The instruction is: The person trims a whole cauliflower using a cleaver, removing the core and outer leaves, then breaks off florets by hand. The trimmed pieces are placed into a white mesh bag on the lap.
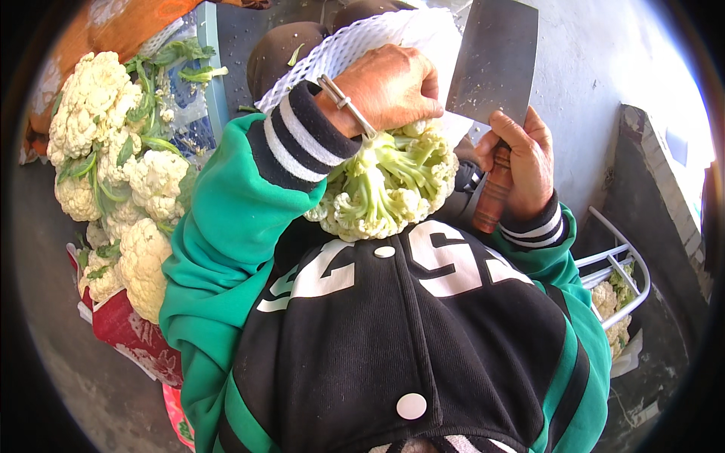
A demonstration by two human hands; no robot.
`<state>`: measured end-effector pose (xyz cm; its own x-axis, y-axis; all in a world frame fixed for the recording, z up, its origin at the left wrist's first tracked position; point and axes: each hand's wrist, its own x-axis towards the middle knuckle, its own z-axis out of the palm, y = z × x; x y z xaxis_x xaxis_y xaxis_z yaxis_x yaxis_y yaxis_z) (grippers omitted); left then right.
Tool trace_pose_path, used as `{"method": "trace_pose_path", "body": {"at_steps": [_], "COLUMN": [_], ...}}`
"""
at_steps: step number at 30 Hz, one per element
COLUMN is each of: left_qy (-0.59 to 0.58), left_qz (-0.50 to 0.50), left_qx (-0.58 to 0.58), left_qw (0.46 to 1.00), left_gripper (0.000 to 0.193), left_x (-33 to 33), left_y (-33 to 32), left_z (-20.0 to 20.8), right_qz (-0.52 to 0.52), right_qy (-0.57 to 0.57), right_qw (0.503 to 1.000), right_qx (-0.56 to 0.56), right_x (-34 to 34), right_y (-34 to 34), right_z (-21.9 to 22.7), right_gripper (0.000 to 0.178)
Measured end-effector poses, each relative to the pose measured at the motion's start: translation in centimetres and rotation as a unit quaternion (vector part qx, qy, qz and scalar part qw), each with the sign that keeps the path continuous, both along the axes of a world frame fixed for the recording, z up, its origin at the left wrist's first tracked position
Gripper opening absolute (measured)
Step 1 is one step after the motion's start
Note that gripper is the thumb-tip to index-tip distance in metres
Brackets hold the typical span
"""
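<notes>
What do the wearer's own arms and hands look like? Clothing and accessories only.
Both arms: bright green fabric sleeves, loose and creased, ending in black knit cuffs with white stripes. Left hand: ungloved, with a thin silvery metal bangle at the wrist. Right hand: also ungloved, no bangle visible.
</notes>
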<state>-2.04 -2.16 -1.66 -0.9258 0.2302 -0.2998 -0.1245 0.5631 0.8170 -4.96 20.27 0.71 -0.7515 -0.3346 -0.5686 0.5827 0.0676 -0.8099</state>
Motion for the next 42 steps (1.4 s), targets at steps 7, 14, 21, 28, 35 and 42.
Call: {"method": "trace_pose_path", "body": {"at_steps": [7,14,21,28,35,42], "left_qy": [-0.044,-0.071,0.008,0.102,0.17,0.089], "left_qz": [0.018,0.014,0.015,0.057,0.077,-0.071], "left_qx": [0.058,0.088,0.05,0.002,-0.145,-0.104], "left_qw": [0.997,0.993,0.999,0.993,0.972,0.988], "left_gripper": [0.014,0.016,0.018,0.013,0.017,0.027], "left_x": [-0.4,-0.3,0.0,1.0,1.5,0.9], "left_y": [-0.5,-0.7,-0.6,-2.3,-3.9,-2.0], "left_z": [0.0,-0.2,-0.7,-0.4,-0.4,-0.7], "right_qz": [-0.001,-0.014,-0.071,-0.124,-0.102,-0.088], "right_qy": [0.012,-0.005,-0.093,-0.233,-0.216,-0.222], "right_qw": [1.0,1.0,0.98,0.916,0.922,0.915], "right_qx": [0.007,-0.018,-0.16,-0.302,-0.303,-0.324], "right_x": [-0.1,-0.2,-0.9,-1.7,-1.6,-1.0], "right_y": [-0.1,-0.2,-1.0,-1.0,-0.3,-0.5], "right_z": [0.1,-0.2,-2.3,-4.5,-5.8,-6.6], "right_gripper": [0.015,0.012,0.017,0.021,0.011,0.026]}}
